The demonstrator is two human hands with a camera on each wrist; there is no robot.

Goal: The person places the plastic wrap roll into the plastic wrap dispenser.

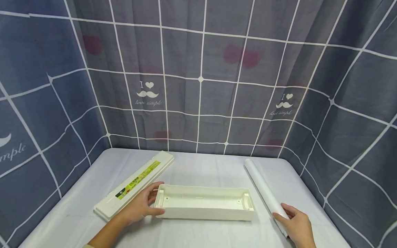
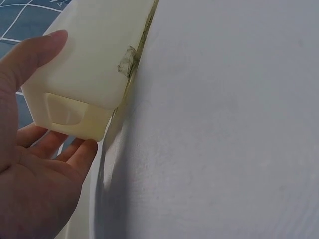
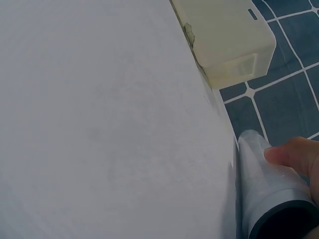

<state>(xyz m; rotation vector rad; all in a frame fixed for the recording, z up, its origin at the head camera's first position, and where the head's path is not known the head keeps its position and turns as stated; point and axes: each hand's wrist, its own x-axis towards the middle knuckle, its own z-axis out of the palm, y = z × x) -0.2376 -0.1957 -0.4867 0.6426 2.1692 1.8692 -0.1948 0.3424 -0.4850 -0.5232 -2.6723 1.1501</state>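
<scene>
A long cream plastic box [image 1: 206, 213] stands with its open side up on the white table. My left hand [image 1: 141, 206] grips its left end, thumb along the front wall and fingers at the back. In the left wrist view a recessed tab shows on the end of the box [image 2: 94, 55], and a rough grey patch near its bottom edge. At the right lies a white roll of plastic wrap [image 1: 263, 189], slanted across the table. My right hand [image 1: 296, 224] holds its near end, with the thumb on top. The right wrist view shows the roll's hollow dark core [image 3: 286, 224].
A long cream lid [image 1: 124, 187] with a green-yellow label [image 1: 138, 179] lies slanted at the left, behind my left forearm. The white-covered table [image 1: 211, 168] ends at the back against a dark grey curtain [image 1: 183, 93] with white grid lines, which also hangs at both sides.
</scene>
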